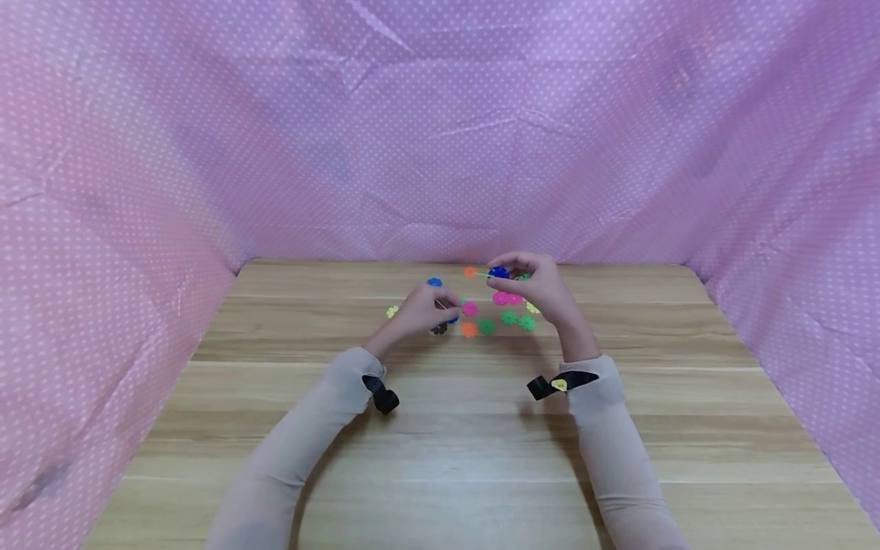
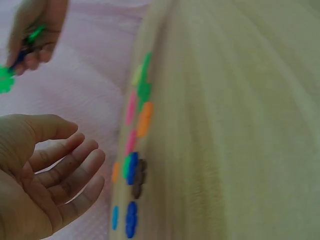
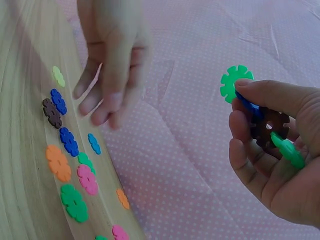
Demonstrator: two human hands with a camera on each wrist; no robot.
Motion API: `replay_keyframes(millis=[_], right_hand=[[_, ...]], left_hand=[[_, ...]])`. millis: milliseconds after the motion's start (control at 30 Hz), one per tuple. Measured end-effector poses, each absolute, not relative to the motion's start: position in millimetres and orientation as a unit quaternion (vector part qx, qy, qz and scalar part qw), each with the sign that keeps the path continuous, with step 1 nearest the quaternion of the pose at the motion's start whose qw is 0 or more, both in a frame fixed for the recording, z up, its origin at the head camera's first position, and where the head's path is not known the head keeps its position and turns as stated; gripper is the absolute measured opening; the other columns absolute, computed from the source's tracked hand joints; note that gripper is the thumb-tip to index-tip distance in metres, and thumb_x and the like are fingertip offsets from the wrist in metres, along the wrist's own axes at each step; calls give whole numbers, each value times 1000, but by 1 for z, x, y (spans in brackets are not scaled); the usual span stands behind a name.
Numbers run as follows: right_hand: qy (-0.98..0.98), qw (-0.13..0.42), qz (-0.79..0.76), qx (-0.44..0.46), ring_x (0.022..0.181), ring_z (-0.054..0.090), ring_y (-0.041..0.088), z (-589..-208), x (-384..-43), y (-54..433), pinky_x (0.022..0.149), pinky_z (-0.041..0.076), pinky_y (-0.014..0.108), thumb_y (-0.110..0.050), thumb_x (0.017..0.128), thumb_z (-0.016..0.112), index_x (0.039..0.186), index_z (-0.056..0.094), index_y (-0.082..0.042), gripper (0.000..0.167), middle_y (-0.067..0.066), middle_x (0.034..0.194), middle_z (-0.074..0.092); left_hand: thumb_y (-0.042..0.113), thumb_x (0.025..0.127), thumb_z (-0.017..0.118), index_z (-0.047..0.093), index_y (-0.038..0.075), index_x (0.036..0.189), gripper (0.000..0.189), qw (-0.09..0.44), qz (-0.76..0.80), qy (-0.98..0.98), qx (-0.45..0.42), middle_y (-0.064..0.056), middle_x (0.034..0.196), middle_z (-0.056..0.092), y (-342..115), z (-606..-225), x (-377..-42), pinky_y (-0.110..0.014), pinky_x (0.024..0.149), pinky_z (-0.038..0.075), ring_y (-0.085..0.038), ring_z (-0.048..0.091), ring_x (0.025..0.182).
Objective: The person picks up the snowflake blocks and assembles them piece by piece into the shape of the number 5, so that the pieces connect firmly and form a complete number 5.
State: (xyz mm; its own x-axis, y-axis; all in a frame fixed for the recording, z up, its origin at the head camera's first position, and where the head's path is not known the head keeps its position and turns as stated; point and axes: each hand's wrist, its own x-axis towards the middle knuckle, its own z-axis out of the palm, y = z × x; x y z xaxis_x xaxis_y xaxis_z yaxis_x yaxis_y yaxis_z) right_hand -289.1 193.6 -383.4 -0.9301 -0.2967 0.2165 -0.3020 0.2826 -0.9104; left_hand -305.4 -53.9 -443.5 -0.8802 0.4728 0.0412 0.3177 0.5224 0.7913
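Note:
My right hand (image 1: 543, 286) is raised over the far side of the table. It pinches a short chain of interlocking plastic snowflake discs between thumb and fingers. In the right wrist view the chain has a green disc (image 3: 230, 84) at its outer end, then a blue disc (image 3: 250, 106), a brown disc (image 3: 269, 134) and another green disc (image 3: 289, 151) near the palm. My left hand (image 2: 55, 175) hovers above the loose discs with nothing in it, its fingers loosely bent. A pink disc (image 1: 470, 308) lies close to its fingertips in the head view.
Loose discs lie spread along the table's far part, among them an orange disc (image 3: 58, 163), a green disc (image 3: 74, 203), a dark brown disc (image 3: 52, 113) and a yellow disc (image 1: 393, 312). Pink dotted cloth (image 1: 440, 153) hangs behind and beside the wooden table (image 1: 454, 458).

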Motion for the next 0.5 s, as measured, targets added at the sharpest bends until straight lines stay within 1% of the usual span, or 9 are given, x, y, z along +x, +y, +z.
replay_keyframes(millis=[100, 200, 333, 433, 500], right_hand=[[-800, 3, 569, 189, 88, 63, 17, -383, -290, 195, 74, 53, 24, -16, 88, 81, 112, 73, -3, 28, -3, 91, 71], [-798, 7, 571, 194, 87, 63, 17, -383, -290, 196, 73, 54, 24, -15, 88, 81, 111, 73, -4, 27, -3, 91, 73], [-798, 8, 569, 200, 87, 64, 16, -383, -290, 197, 74, 54, 24, -15, 87, 82, 110, 74, -5, 26, -4, 90, 72], [-800, 4, 567, 197, 86, 64, 16, -384, -289, 197, 73, 54, 24, -16, 87, 83, 109, 74, -8, 25, -4, 89, 71], [-800, 1, 568, 194, 86, 64, 16, -384, -289, 197, 72, 53, 24, -16, 87, 83, 109, 75, -8, 25, -5, 89, 70]], left_hand=[[15, 97, 69, 76, 4, 111, 19, 112, 405, 874, 243, -8, 103, 77, -46, -448, -307, -23, 71, 57, -17, 70, 89], [14, 96, 71, 77, 5, 113, 20, 124, 386, 881, 244, -7, 107, 76, -38, -451, -307, -22, 72, 56, -13, 66, 89], [11, 91, 75, 76, 4, 115, 24, 140, 373, 885, 242, -8, 108, 76, -30, -452, -306, -26, 81, 58, -16, 67, 94], [11, 87, 80, 75, 4, 116, 31, 149, 357, 891, 237, -8, 109, 76, -27, -453, -304, -30, 90, 58, -18, 67, 101], [13, 84, 83, 75, 5, 117, 35, 152, 340, 898, 235, -7, 112, 75, -25, -453, -303, -32, 93, 57, -19, 67, 104]])
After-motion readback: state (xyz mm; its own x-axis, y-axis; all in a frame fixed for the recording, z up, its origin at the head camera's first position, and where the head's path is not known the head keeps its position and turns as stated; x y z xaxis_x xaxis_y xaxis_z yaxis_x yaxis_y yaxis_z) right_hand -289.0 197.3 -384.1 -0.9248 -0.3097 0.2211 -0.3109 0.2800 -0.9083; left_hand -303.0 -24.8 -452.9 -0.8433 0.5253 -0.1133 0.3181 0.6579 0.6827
